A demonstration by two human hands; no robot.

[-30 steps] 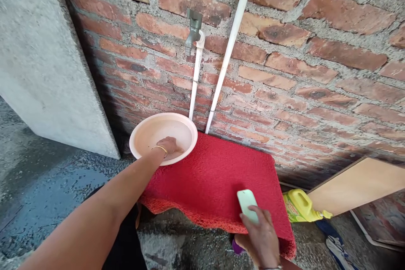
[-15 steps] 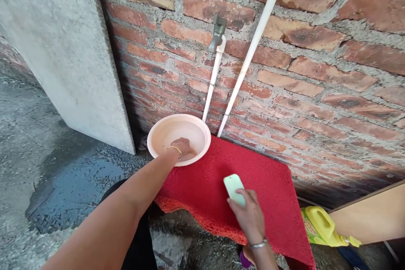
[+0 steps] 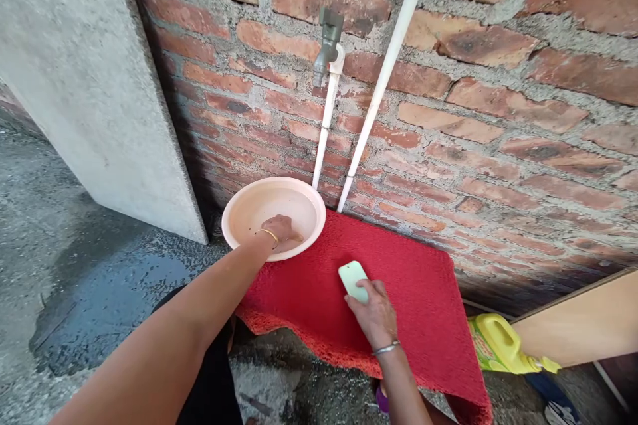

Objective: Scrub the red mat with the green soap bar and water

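Note:
My left hand reaches down into a pale pink basin at the rug's left end. Its fingers dip into the water and show too poorly to tell whether they are open or closed. A light green, flat-backed brush is held in my right hand, thumb and fingers around its near end. Its underside, with any bristles, is hidden. The brush is at or just above a red shaggy rug, whose front edge hangs down in folds; contact cannot be made out.
Behind the rug rises a brick wall with a tap and white pipes. A concrete slab leans at left above wet floor. At right lie a yellow jug and a tan board.
My right hand, with the brush, has shifted slightly left and up over the rug. My left hand stays in the basin. The whole view has shifted a little.

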